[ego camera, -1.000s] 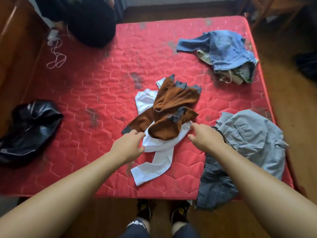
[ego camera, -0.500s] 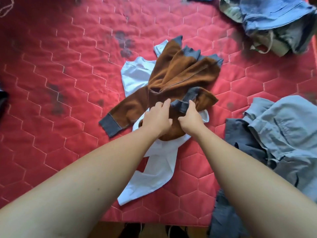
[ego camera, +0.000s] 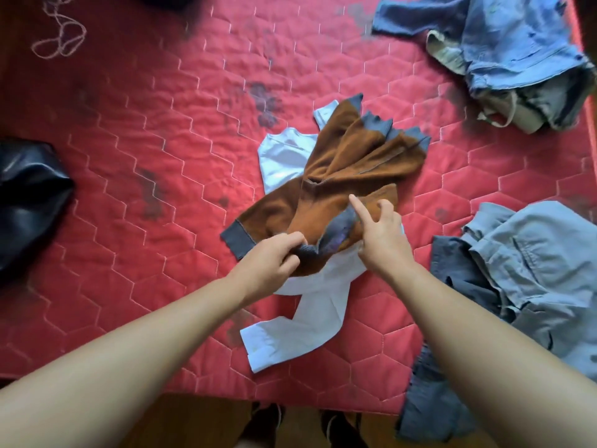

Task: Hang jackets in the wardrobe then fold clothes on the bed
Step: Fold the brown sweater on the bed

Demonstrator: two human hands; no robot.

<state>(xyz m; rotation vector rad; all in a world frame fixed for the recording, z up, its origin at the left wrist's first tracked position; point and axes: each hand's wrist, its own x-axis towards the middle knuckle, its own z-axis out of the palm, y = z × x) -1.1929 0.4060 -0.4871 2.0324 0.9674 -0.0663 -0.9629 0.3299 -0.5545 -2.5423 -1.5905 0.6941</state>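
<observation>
The left hand point(ego camera: 271, 258), forearm reaching in from the lower left, curls its fingers point(ego camera: 292, 240) and pinches the grey ribbed edge of the brown sweater point(ego camera: 342, 163), which lies crumpled on a white shirt point(ego camera: 310, 318) mid-bed point(ego camera: 155, 163). The right hand point(ego camera: 382, 236) rests on the sweater, index straight, thumb spread apart; its lower fingers are hidden, so a grip cannot be told.

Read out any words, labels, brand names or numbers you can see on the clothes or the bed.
None can be read: nothing shows on the brown sweater, white shirt, blue clothes pile, grey jacket, black shiny bundle or red mattress.
</observation>
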